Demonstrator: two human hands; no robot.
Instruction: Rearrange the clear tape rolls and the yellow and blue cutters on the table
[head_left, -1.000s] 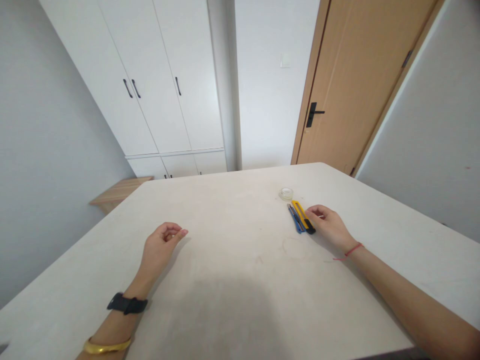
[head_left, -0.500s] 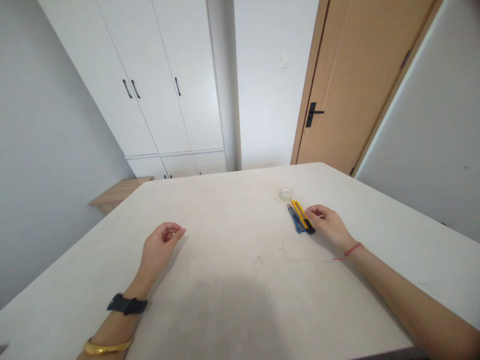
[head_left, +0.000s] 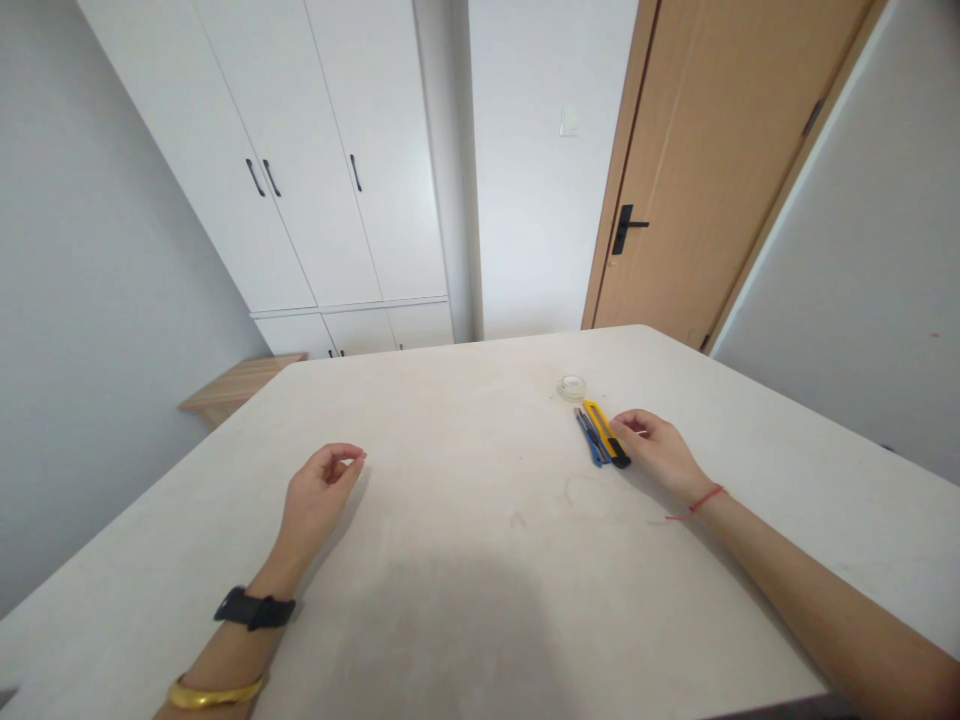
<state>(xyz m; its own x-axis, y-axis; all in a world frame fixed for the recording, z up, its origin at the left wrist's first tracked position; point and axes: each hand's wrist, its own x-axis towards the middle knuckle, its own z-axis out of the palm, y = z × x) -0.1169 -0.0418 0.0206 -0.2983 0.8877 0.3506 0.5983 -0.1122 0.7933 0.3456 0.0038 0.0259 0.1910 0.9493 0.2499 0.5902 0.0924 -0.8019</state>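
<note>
My left hand (head_left: 319,492) lies loosely curled on the pale stone-like tabletop (head_left: 465,480), holding nothing and touching no object. A black wrist strap (head_left: 253,608) and a gold bangle (head_left: 215,692) circle that arm. My right hand (head_left: 652,452) rests at the far right of the table with its fingers beside a yellow utility knife (head_left: 602,430), and it holds nothing. Pressed alongside the knife lie blue-bodied pens (head_left: 592,440). Just beyond them sits a small round glass dish (head_left: 572,388).
White wardrobe doors (head_left: 315,170) with black handles stand ahead on the left. A wooden door (head_left: 682,170) with a black lever is ahead on the right. A low wooden shelf (head_left: 240,388) sits beyond the table's left edge, and grey walls flank the table.
My left hand has shifted slightly back and to the left, with its fingers curled a little more. My right hand and the objects on the table stay where they were.
</note>
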